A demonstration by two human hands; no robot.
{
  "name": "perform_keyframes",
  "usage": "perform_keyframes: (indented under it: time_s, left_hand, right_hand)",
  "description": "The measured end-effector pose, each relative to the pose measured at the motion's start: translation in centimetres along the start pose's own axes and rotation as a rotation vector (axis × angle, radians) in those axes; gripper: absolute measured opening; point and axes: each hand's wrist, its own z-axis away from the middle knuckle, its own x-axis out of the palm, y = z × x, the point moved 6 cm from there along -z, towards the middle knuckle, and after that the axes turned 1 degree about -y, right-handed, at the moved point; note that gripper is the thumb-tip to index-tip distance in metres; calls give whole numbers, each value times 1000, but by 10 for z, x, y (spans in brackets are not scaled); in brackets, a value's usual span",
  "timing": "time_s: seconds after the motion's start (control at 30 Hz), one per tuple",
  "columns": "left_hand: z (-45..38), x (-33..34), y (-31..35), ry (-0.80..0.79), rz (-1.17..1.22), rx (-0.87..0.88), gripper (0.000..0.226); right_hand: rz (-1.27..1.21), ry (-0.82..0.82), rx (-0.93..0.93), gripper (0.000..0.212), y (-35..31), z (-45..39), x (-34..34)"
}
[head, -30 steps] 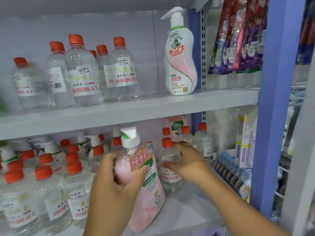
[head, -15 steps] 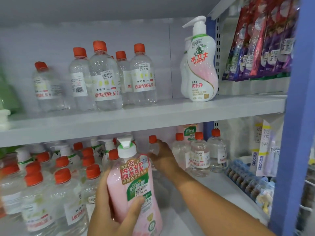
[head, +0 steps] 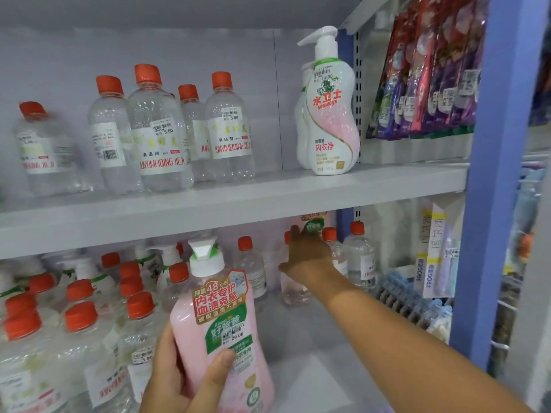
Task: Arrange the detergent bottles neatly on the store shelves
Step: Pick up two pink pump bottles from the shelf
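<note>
My left hand [head: 179,380] grips a large pink detergent bottle [head: 220,323] with a white flip cap, upright and low in front of the lower shelf [head: 313,368]. My right hand [head: 310,257] reaches deep into that shelf and closes over the upper part of a clear orange-capped bottle [head: 293,290]. More clear bottles [head: 357,254] stand just right of it. Behind the hand, another pink bottle [head: 313,222] shows partly at the back wall.
Clear orange-capped bottles [head: 80,317] crowd the lower shelf's left. The upper shelf [head: 238,204] holds several clear bottles [head: 161,129] and white-pink pump bottles [head: 331,114]. A blue upright [head: 489,204] bounds the right side, with hanging packets [head: 432,70] beyond.
My right hand has moved from the shelf front towards the back right with the clear bottle. The pink bottle in my left hand has dropped lower and turned its label to me.
</note>
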Motion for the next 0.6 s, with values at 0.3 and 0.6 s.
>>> perform_keyframes:
  time_s: [0.3,0.6]
  left_hand:
    - [-5,10,1,-48,78,-85,71]
    - [-3,12,2,-30,67,-25,66]
  right_hand:
    - [-516,-99,-329,67,-37,42,6]
    - [-745,-24,-318,53,-25,51,5]
